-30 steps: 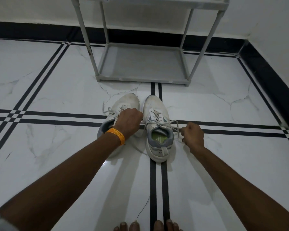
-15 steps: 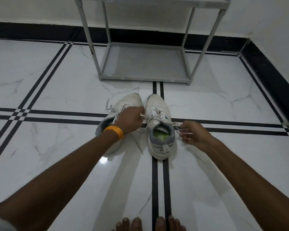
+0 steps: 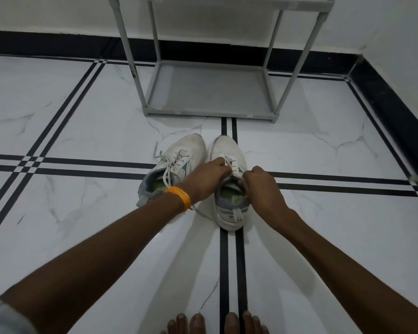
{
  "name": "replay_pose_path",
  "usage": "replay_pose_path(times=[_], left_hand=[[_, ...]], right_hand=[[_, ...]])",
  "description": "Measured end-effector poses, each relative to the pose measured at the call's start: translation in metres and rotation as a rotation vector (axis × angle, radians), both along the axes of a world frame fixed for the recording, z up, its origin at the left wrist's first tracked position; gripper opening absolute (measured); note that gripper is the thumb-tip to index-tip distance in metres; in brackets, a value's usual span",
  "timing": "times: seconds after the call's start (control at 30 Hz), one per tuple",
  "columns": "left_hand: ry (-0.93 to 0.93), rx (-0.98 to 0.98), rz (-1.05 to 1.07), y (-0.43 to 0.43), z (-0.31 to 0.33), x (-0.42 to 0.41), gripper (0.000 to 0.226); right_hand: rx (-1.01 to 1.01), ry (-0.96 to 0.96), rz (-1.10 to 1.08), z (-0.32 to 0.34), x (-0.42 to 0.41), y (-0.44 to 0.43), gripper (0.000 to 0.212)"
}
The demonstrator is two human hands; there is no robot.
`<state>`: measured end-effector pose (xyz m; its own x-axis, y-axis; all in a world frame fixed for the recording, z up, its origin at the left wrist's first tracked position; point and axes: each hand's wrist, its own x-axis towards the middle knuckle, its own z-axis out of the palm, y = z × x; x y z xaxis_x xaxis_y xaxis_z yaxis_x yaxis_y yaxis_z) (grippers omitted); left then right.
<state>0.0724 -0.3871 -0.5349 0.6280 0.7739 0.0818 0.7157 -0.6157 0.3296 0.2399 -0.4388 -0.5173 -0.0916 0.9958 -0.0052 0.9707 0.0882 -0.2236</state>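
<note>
Both hands are bunched up right over the same sneaker (image 3: 229, 213). It sits on the floor (image 3: 87, 131) with its toe pointing away from the person and its heel toward them. The left hand (image 3: 208, 180) has its fingers curled in, pinching the white laces (image 3: 232, 164) just above the tongue. The right hand (image 3: 261, 188) is curled the same way, with its fingertips nipping the laces from the other side. The knuckles of the two hands are nearly touching. The grey collar and greenish insole of that sneaker show just below the hands, between the wrists.

The other sneaker (image 3: 184, 150) is just beside the left hand on its outer side, angled a bit. Its laces are loose and flopping over the side, and part of its heel is hidden behind the left wrist. There's an orange band (image 3: 181, 196) on that wrist.

Beyond the hands, past the toes of both sneakers, a grey rack (image 3: 210, 92) stands against the wall. Bare toes (image 3: 196, 321) peek in well behind the hands, at the near edge.
</note>
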Motion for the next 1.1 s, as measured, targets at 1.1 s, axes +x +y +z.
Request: replay_pose_path(times=[1.1], left_hand=[[0.312,0.249,0.019,-0.009,-0.002,-0.010,0.023]], right_hand=[[0.027,-0.072,0.090,-0.020,0.008,0.003,0.011]])
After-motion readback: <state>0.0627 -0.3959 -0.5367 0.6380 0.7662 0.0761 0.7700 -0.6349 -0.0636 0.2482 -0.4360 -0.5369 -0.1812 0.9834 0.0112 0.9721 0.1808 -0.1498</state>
